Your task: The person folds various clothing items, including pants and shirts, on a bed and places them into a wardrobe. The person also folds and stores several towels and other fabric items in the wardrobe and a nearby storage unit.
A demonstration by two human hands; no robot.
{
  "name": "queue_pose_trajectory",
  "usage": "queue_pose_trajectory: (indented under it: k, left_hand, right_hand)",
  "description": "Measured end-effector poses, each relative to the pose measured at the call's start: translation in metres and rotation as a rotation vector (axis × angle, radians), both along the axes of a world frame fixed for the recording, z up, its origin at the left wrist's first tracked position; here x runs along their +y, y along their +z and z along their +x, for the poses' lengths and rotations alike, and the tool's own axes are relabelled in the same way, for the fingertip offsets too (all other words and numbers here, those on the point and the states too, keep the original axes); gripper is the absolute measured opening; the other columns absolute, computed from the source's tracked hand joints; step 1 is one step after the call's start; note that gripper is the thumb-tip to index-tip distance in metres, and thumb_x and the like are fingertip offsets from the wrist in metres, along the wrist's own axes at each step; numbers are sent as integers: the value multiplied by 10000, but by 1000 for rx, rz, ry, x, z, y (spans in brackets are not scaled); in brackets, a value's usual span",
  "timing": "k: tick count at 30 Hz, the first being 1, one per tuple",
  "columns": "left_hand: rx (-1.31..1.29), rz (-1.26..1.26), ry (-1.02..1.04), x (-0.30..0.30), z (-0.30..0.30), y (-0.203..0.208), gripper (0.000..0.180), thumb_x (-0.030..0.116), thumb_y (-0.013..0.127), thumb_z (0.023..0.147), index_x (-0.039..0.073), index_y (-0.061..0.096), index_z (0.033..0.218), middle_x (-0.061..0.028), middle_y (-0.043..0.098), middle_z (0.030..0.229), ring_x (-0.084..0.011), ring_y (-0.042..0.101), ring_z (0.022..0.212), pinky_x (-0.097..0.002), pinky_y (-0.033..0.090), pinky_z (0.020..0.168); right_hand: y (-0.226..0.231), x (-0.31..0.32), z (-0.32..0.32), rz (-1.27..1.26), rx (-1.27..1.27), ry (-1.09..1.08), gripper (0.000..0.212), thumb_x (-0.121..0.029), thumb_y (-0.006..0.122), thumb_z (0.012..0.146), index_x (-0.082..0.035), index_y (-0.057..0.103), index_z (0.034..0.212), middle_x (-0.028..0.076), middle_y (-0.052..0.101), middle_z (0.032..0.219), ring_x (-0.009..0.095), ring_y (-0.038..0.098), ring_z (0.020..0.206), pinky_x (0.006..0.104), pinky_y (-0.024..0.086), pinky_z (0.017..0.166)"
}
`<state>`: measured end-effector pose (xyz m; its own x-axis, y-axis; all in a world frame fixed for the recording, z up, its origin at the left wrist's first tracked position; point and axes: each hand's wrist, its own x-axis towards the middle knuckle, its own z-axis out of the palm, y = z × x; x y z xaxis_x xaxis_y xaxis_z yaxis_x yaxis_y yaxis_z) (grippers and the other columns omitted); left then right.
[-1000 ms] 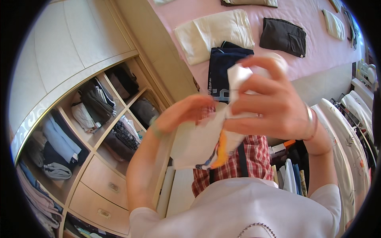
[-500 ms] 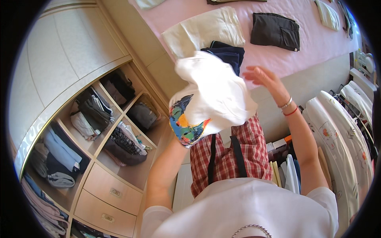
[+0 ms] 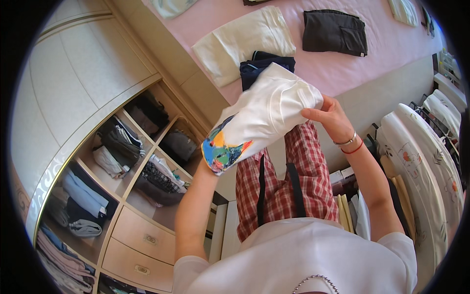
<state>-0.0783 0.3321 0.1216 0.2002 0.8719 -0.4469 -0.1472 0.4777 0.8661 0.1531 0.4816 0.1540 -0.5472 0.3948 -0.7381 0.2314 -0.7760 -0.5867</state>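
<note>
White garment (image 3: 279, 105) held up in mid-air btwn both hands, over the lap & in front of the bed (image 3: 379, 63). R grip (image 3: 313, 111) pinched on its R edge: thumb flat on top, fingers curled behind, cloth btwn. L grip hidden under the L end, by the print; can't tell how far open or if it has hold. L wrist comes out just below the hem there.

Garment: soft thin fabric, smooth w/ loose creases, slanted rough oblong; painterly multicolour print (image 3: 223, 149) at lower L corner. In view it overlaps navy folded cloth (image 3: 249, 73) on bed. Beyond: cream folded cloth (image 3: 245, 41), slightly wrinkled; dk grey folded item (image 3: 335, 32), matte, rectangular w/ pocket. Bedspread pink, lightly rumpled. Red/white checked trousers (image 3: 313, 181) below.
</note>
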Motion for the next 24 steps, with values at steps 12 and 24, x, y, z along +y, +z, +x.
queue_pose_trajectory:
  k: [12, 24]
  left_hand:
    - [-339, -453, 776, -5, -17, 41, 285, 256, 587, 950, 7, 653, 1072, -51, 647, 1091, -126, 612, 961, -263, 468, 864]
    - [219, -247, 514, 77, -16, 76, 288, 253, 659, 904, 13, 661, 1063, 17, 612, 813, -41, 538, 687, -201, 422, 604]
  right_hand:
    - [20, 6, 53, 144, -75, -172, 346, -93, 725, 812, -18, 629, 1136, 15, 657, 1053, 94, 584, 962, 265, 444, 891]
    - [33, 58, 63, 665, -330, -116, 288, -76, 756, 783, -11, 679, 1053, -11, 613, 1065, 99, 553, 940, 230, 415, 843]
